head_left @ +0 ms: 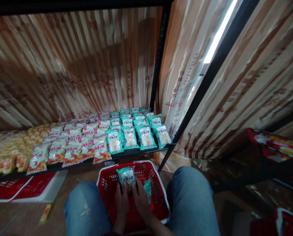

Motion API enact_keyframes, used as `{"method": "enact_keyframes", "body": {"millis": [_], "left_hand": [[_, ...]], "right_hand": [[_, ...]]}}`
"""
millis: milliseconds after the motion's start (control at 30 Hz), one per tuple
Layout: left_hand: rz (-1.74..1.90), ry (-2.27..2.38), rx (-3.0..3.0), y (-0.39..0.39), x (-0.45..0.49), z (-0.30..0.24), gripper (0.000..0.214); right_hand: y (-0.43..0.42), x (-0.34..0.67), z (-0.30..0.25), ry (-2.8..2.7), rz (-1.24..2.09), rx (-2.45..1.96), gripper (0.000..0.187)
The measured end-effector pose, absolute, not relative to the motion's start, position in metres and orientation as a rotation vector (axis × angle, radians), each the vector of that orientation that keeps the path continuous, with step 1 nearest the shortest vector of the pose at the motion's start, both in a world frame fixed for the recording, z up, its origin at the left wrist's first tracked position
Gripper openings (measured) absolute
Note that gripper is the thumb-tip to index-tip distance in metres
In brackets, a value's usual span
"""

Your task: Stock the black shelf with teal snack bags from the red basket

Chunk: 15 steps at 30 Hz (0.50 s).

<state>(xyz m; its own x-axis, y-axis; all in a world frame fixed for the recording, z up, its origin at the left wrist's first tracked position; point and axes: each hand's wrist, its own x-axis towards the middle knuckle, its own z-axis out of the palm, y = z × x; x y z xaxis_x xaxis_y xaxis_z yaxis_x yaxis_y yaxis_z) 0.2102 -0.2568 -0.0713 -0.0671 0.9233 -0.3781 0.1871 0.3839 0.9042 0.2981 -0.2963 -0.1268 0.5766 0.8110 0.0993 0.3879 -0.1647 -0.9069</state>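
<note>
Between my left hand (122,200) and my right hand (141,197) is a teal and white snack bag (126,174), its printed front turned up. Both hands grip its lower part from the sides, over a red basket (160,183) with a white rim. Another teal snack bag (147,189) lies inside the basket, partly hidden by my right hand. On the shelf ahead, rows of matching teal bags (146,136) lie at the right end. Beside them are cream bags (74,149) with striped edges.
Yellow packets (10,160) fill the shelf's left part. A black metal post (198,88) slants up at the right. Under the shelf sits another red basket (18,188), with a yellow packet (45,213) on the floor nearby. My knees flank the near basket.
</note>
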Motion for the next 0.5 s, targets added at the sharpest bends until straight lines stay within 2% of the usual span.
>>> {"method": "enact_keyframes", "body": {"millis": [233, 500], "left_hand": [[1.001, 1.458, 1.129, -0.245, 0.217, -0.048, 0.029], [1.224, 1.431, 1.367, -0.198, 0.251, 0.012, 0.037]], "right_hand": [[-0.289, 0.305, -0.08, -0.952, 0.618, -1.691, 0.051], [-0.238, 0.347, -0.004, -1.155, 0.623, -1.568, 0.051]]}}
